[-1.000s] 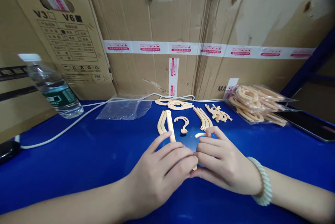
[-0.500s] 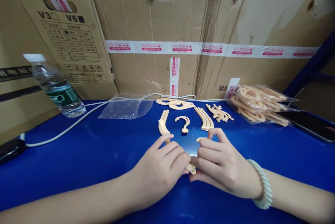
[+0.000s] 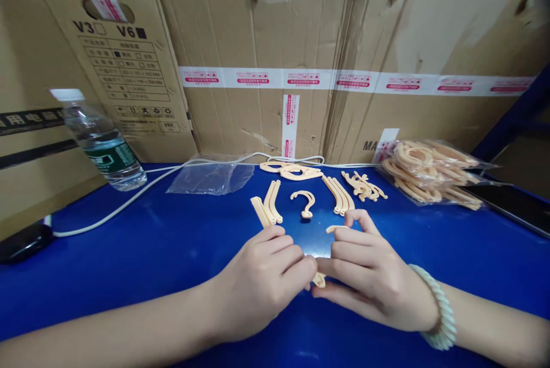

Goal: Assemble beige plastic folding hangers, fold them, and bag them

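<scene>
My left hand (image 3: pixel 270 276) is closed round a beige plastic hanger arm (image 3: pixel 261 213), whose far end sticks out above the index finger. Beige plastic also shows between both hands at the hanger joint end (image 3: pixel 319 280); most of it is hidden by my fingers. My right hand (image 3: pixel 373 270) pinches at that end with thumb and fingers, while a small curved beige plastic piece (image 3: pixel 337 229) is tucked under its bent index finger. Beyond the hands a hanger hook (image 3: pixel 306 203) lies on the blue table (image 3: pixel 193 276), with two loose hanger arms (image 3: pixel 273 202) to its left.
Several hanger arms (image 3: pixel 339 196), small curved pieces (image 3: pixel 365 186) and flat oval parts (image 3: pixel 301 172) lie farther back. Bagged parts (image 3: pixel 429 173) and a phone (image 3: pixel 511 207) are at right. At left are a water bottle (image 3: pixel 105 150), a plastic bag (image 3: pixel 210 177) and a white cable (image 3: pixel 116 213).
The upper end of the hanger arm in my left hand has swung left, uncovering the two loose arms behind it. Both hands keep their grip; the whole view has shifted slightly.
</scene>
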Motion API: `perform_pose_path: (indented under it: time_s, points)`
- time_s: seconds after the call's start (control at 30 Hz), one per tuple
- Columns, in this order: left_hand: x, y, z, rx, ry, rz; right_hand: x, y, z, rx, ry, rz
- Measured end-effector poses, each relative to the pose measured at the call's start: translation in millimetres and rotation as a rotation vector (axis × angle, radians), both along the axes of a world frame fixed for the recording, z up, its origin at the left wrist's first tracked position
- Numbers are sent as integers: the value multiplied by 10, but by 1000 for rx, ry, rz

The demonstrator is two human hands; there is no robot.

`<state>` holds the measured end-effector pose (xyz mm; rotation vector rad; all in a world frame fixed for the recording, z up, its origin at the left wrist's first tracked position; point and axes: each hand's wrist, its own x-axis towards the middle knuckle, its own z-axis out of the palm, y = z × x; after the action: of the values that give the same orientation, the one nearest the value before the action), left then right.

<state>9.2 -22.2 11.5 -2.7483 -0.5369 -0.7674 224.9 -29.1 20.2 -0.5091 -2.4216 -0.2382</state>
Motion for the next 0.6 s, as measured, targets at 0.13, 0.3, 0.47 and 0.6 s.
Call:
perform_pose_path:
  time_s: [0.13, 0.3, 0.47, 0.6]
  points:
    - [-50, 31, 37, 58, -15, -33, 33, 37, 26, -120, 107, -31]
    - [-202, 287, 188, 36, 160, -27, 111, 170, 69, -197, 263, -120]
    - [-440, 660, 237, -10, 249, 9, 137, 245, 26, -241, 245, -148]
    - [-503, 748, 213, -32, 274, 22, 157, 307, -27, -250, 202, -206]
